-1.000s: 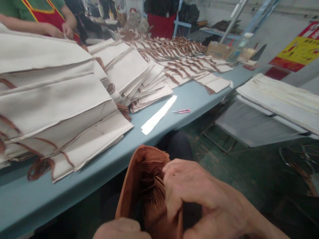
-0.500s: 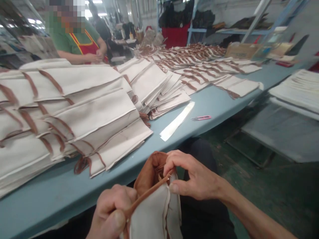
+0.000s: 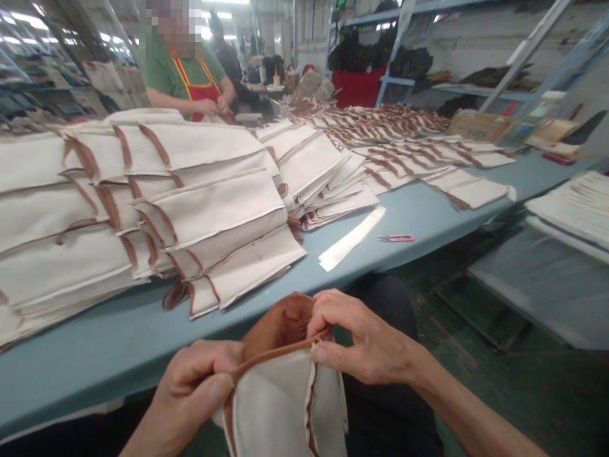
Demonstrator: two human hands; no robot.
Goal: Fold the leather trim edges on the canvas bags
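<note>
A sewn fabric bag (image 3: 273,406), off-white on the panels facing me with brown cloth inside and along the rim, is held open over my lap. My left hand (image 3: 200,377) pinches its brown rim on the left, thumb on the near side. At the right of the rim, my right hand (image 3: 359,339) grips the edge beside a seam, its fingers curled into the opening and thumb outside. The rim is stretched between both hands. The bag's lower end runs out of the picture.
Stacked off-white pieces with brown edging (image 3: 223,209) cover much of the blue table (image 3: 266,289). Pink thread snips (image 3: 397,238) and a white strip (image 3: 352,238) lie near its edge. A co-worker in a red apron (image 3: 200,86) stands across. A low stand (image 3: 547,279) is at right.
The camera view has swung left and up. My left hand has raised its end of the rim, which now slopes less. Both hands keep their hold on the bag.
</note>
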